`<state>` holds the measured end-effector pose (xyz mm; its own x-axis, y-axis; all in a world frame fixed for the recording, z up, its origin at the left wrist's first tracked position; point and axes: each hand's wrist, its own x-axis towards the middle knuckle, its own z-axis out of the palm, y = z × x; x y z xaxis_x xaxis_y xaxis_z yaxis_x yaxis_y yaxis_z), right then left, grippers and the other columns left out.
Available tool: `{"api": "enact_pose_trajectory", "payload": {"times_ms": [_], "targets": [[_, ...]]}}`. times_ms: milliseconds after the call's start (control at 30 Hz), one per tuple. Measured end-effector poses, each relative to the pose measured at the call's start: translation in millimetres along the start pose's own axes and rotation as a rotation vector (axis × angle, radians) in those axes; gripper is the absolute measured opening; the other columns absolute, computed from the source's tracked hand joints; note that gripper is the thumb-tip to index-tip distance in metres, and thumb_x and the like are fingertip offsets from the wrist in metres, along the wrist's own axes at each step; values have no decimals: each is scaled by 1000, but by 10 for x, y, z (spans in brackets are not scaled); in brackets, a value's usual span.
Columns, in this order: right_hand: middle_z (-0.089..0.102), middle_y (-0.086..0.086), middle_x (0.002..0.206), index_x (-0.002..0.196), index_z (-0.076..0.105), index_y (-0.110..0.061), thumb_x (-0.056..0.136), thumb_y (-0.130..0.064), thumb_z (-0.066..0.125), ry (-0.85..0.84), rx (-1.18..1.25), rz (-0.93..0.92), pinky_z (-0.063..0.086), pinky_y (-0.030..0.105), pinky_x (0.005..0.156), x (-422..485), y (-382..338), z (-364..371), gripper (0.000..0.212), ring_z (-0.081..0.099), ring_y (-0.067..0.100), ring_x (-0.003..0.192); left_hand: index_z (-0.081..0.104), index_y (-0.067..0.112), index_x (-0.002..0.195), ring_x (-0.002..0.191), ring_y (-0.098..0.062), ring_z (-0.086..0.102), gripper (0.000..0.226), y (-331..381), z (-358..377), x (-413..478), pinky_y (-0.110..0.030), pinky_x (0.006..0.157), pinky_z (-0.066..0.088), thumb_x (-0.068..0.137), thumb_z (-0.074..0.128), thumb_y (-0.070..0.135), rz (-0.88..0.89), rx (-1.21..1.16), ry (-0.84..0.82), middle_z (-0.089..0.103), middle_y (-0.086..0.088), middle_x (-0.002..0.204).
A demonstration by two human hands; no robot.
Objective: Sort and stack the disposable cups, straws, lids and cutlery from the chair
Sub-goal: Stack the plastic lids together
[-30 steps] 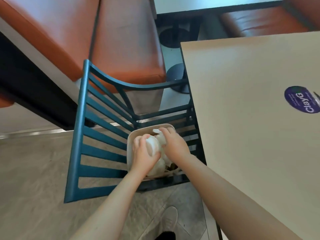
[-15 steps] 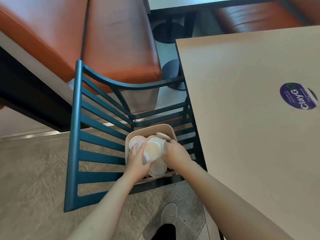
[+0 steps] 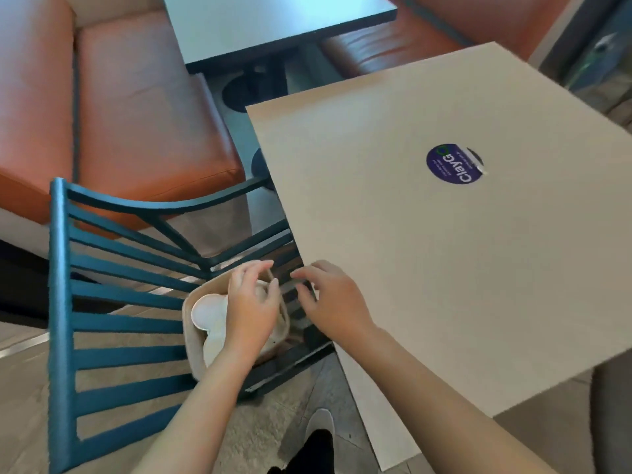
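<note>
A beige tub [image 3: 190, 331] stands on the seat of a teal slatted chair [image 3: 61, 302]. Round white lids [image 3: 208, 311] lie inside it, and the rest of its contents are hidden by my arm. My left hand [image 3: 251, 304] is over the tub's far side, fingers and thumb curled round a white lid [image 3: 262, 286]. My right hand [image 3: 330, 301] hovers just right of the tub above the seat slats, by the table edge. Its fingers are loosely curled and hold nothing.
A beige table [image 3: 427, 251] with a round purple sticker [image 3: 451, 163] fills the right side, and its edge overhangs the chair seat. An orange bench [image 3: 136, 107] and a dark table [image 3: 273, 22] lie beyond. My shoe [image 3: 319, 427] is on the tiled floor below.
My right hand has come out of the tub and moved right. My left hand has shifted to the tub's far side and curled round a lid.
</note>
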<state>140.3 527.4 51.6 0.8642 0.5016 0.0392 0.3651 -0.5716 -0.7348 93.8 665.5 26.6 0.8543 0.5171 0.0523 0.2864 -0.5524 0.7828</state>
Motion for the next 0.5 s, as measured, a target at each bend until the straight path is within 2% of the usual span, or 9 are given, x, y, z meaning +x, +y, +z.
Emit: {"api": "enact_pose_trajectory", "payload": {"times_ms": [67, 167, 267, 333, 400, 500], "targets": [[66, -4, 99, 107, 70, -20, 90, -19, 60, 153, -15, 17, 45, 18, 78, -201, 204, -397, 20, 57, 10, 89, 63, 22, 108, 104, -13, 55, 23, 444, 254, -66, -32, 93, 48, 89, 62, 9, 146, -43, -50, 59, 5, 109], [67, -5, 91, 99, 72, -21, 85, -14, 61, 382, -31, 110, 47, 21, 74, -689, 667, -1079, 19, 57, 10, 84, 63, 28, 99, 90, -2, 58, 22, 1192, 833, -357, -13, 77, 45, 90, 59, 8, 257, -142, -207, 62, 15, 95], [66, -5, 93, 98, 72, -21, 86, -13, 61, 480, -34, 272, 41, 18, 74, -1233, 1127, -1625, 19, 49, 3, 80, 65, 28, 92, 77, -1, 58, 23, 1762, 1373, -733, -9, 62, 42, 89, 59, 6, 328, -187, -353, 63, 17, 83], [66, -4, 96, 100, 72, -21, 87, -14, 60, 557, -48, 433, 39, 18, 74, -1876, 1580, -2074, 19, 51, 5, 82, 66, 27, 91, 74, -2, 58, 23, 2206, 1908, -1204, -6, 61, 40, 89, 58, 6, 382, -202, -520, 65, 13, 80], [65, -5, 96, 100, 72, -21, 88, -15, 59, 612, -41, 582, 44, 25, 77, -2521, 1978, -2400, 18, 58, 12, 85, 69, 24, 91, 70, -1, 57, 20, 2538, 2371, -1678, -5, 61, 38, 88, 58, 7, 405, -198, -648, 65, 10, 76], [62, -7, 89, 96, 73, -21, 87, -13, 59, 654, -53, 760, 46, 28, 76, -3435, 2409, -2731, 18, 59, 16, 84, 69, 23, 94, 64, 3, 55, 16, 2855, 2980, -2337, -8, 63, 39, 90, 59, 11, 421, -148, -814, 61, 15, 73]]}}
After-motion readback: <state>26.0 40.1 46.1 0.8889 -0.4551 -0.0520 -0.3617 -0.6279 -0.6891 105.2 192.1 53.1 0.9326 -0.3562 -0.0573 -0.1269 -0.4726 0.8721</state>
